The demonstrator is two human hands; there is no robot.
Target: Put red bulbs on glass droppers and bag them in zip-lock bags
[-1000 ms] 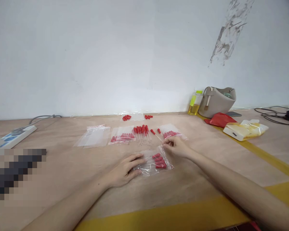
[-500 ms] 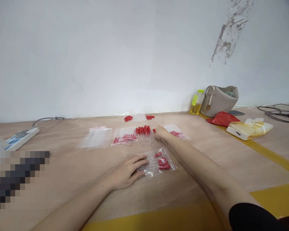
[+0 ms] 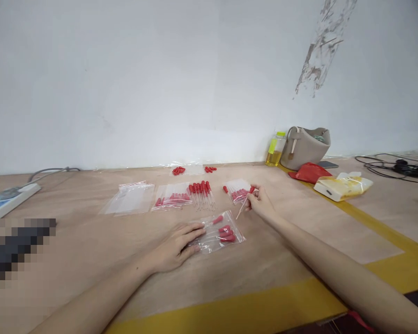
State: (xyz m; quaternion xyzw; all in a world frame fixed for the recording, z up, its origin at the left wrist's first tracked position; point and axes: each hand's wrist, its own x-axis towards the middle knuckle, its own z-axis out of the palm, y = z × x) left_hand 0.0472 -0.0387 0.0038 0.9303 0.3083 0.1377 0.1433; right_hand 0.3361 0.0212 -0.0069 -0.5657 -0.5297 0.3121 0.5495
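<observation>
My left hand (image 3: 176,246) lies with fingers stretched out over the left end of a clear zip bag (image 3: 209,241) holding several red-bulbed droppers. In the fingertips of my right hand (image 3: 261,202) is a dropper (image 3: 251,189), its red bulb up and its thin tip slanting down-left above the bag's far right corner. Behind it lies another bag of droppers (image 3: 237,186), with one loose dropper (image 3: 225,189) at its left edge. A row of loose droppers (image 3: 201,189) lies fanned out in the middle, beside a filled bag (image 3: 172,192).
Flat clear bags (image 3: 132,197) lie at left. Red bulbs (image 3: 178,170) sit by the wall. A power strip (image 3: 17,199) is far left. At right stand a bottle (image 3: 274,150), a grey bag (image 3: 304,150), a red pouch (image 3: 308,172) and a tissue pack (image 3: 344,186); black cables (image 3: 404,167) lie beyond.
My right hand has moved right from beside the loose droppers and now holds a dropper over the bag's far side. My left hand stays on the bag. The view has shifted slightly right.
</observation>
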